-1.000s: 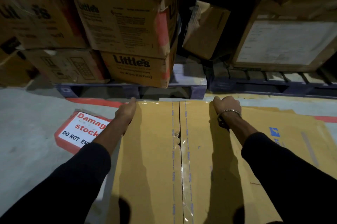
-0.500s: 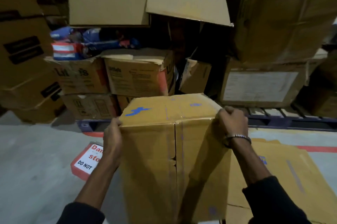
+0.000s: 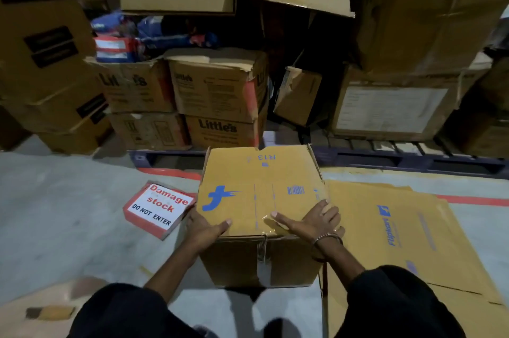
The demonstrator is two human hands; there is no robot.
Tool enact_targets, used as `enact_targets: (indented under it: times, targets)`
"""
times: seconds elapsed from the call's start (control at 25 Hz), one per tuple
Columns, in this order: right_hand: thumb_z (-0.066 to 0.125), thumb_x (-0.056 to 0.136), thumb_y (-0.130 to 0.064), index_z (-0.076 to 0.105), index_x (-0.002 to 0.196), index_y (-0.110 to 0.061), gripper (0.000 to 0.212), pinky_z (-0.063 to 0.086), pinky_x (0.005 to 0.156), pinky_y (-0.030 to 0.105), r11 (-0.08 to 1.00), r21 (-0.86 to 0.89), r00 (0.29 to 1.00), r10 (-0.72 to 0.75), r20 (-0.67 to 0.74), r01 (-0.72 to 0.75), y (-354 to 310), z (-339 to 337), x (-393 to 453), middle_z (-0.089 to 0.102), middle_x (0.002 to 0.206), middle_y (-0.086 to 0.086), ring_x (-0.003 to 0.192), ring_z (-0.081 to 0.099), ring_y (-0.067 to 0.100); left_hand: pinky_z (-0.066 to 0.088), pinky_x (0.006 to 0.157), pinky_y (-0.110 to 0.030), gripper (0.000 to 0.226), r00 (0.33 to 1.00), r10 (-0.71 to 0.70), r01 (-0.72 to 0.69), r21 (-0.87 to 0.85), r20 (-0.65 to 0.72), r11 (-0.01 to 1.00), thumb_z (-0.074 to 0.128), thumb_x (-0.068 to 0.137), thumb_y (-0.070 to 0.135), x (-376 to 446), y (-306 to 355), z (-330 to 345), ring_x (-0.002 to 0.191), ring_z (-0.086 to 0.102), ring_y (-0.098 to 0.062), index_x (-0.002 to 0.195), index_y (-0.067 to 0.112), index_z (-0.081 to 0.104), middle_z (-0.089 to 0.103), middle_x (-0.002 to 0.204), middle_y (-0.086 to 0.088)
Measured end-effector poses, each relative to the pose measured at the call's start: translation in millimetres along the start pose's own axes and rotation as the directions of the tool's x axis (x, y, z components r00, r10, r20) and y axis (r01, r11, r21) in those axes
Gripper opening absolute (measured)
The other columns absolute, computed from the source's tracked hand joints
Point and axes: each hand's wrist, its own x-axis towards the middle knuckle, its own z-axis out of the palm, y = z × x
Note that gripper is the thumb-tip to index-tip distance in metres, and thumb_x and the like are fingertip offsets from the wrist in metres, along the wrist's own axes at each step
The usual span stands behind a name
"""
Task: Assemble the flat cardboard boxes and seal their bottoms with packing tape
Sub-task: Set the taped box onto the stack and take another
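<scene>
An assembled brown cardboard box [image 3: 259, 180] with a blue logo stands on the floor in front of me. Its open flaps point away from me. The near face [image 3: 263, 263] carries a clear tape seam down its middle. My left hand [image 3: 203, 227] grips the near left corner, thumb on the top face. My right hand [image 3: 311, 220] holds the near right corner, thumb stretched across the top and fingers over the right edge. A stack of flat cardboard boxes [image 3: 399, 227] lies on the floor just to the right.
A red and white "Damage stock" sign [image 3: 158, 206] lies on the floor left of the box. Behind it, a dark pallet [image 3: 413, 161] carries stacked cartons [image 3: 217, 89]. More cartons [image 3: 46, 62] pile up at the far left. Grey concrete floor [image 3: 68, 227] spreads to the left.
The box has been tipped away from me, from taped face up to taped face toward me, and lowered. Both hands have shifted from its far edge to its near top corners.
</scene>
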Motion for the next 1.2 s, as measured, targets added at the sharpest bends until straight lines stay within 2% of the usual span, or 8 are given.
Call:
enact_targets:
  times: [0.16,0.36,0.56,0.72,0.84,0.96,1.04,1.2]
  targets:
    - [0.035,0.023,-0.116,-0.022,0.159,-0.008,0.183,-0.004,0.118,0.071,0.985,-0.164,0.996,-0.063,-0.070,0.051,-4,17,2,-0.028,0.164,0.028,0.153,-0.026,0.043,0.025,0.124,-0.049,0.127,0.998,0.056,-0.056,0.028,-0.017,0.998,0.085,0.080,0.050,1,1,5,0.155,0.016,-0.040,0.162,0.007,-0.002,0.014,0.169,-0.018]
    - [0.011,0.041,-0.116,0.013,0.160,-0.023,0.151,0.031,0.108,0.064,0.951,-0.302,0.936,-0.161,-0.313,0.062,-5,18,19,0.020,0.158,0.025,0.142,0.022,0.046,0.032,0.121,-0.049,0.121,0.999,0.046,-0.046,-0.018,-0.024,0.999,0.090,0.077,0.043,3,2,2,0.151,0.026,-0.039,0.159,0.006,0.009,0.024,0.164,-0.019]
    - [0.010,0.047,-0.115,0.022,0.154,-0.026,0.139,0.032,0.104,0.060,0.968,-0.251,0.934,-0.109,-0.339,0.022,0,14,30,0.030,0.154,0.023,0.133,0.036,0.045,0.038,0.117,-0.041,0.135,0.999,-0.036,0.037,-0.056,0.028,0.998,0.097,0.069,0.035,12,12,-7,0.149,0.033,-0.035,0.158,0.000,0.002,0.024,0.165,-0.019]
    - [0.023,0.040,-0.117,-0.002,0.164,-0.027,0.155,0.013,0.119,0.068,0.994,-0.078,0.980,-0.086,-0.177,0.073,-9,4,31,0.001,0.169,0.025,0.154,0.009,0.047,0.039,0.118,-0.044,0.154,0.993,-0.093,0.107,-0.203,0.075,0.973,0.102,0.053,0.042,34,12,-12,0.148,0.038,-0.033,0.162,0.003,0.000,0.029,0.166,-0.014]
    - [0.021,0.041,-0.117,-0.016,0.162,-0.022,0.158,-0.009,0.119,0.067,0.939,-0.289,0.967,-0.228,-0.110,0.188,-10,18,21,-0.024,0.165,0.027,0.154,-0.023,0.043,0.046,0.113,-0.047,0.148,0.996,-0.051,0.069,-0.239,0.078,0.969,0.106,0.041,0.047,37,12,-10,0.140,0.049,-0.031,0.159,0.009,0.025,0.045,0.157,-0.007]
    - [0.012,0.049,-0.115,0.003,0.164,-0.026,0.146,0.009,0.118,0.063,0.902,-0.374,0.936,-0.299,-0.184,0.215,-14,31,24,0.002,0.168,0.026,0.154,0.002,0.044,0.040,0.117,-0.046,0.135,0.995,-0.068,0.084,-0.233,0.075,0.969,0.102,0.059,0.036,37,12,-4,0.145,0.041,-0.033,0.160,0.003,0.019,0.039,0.160,-0.013]
    - [0.008,0.061,-0.110,0.024,0.157,-0.029,0.127,0.027,0.105,0.058,0.899,-0.385,0.901,-0.329,-0.283,0.207,-17,29,36,0.031,0.151,0.018,0.135,0.029,0.040,0.040,0.117,-0.045,0.133,0.995,-0.052,0.069,-0.225,0.080,0.972,0.101,0.060,0.035,41,9,-4,0.145,0.041,-0.034,0.160,0.003,0.020,0.039,0.161,-0.014]
    - [0.019,0.082,-0.096,0.035,0.152,-0.026,0.100,0.036,0.099,0.055,0.886,-0.416,0.871,-0.358,-0.337,0.204,-19,13,55,0.043,0.141,0.015,0.127,0.038,0.036,0.044,0.114,-0.045,0.127,0.994,-0.009,0.038,-0.271,0.107,0.962,0.101,0.059,0.038,45,4,-5,0.138,0.049,-0.032,0.158,0.005,0.028,0.048,0.153,-0.009]
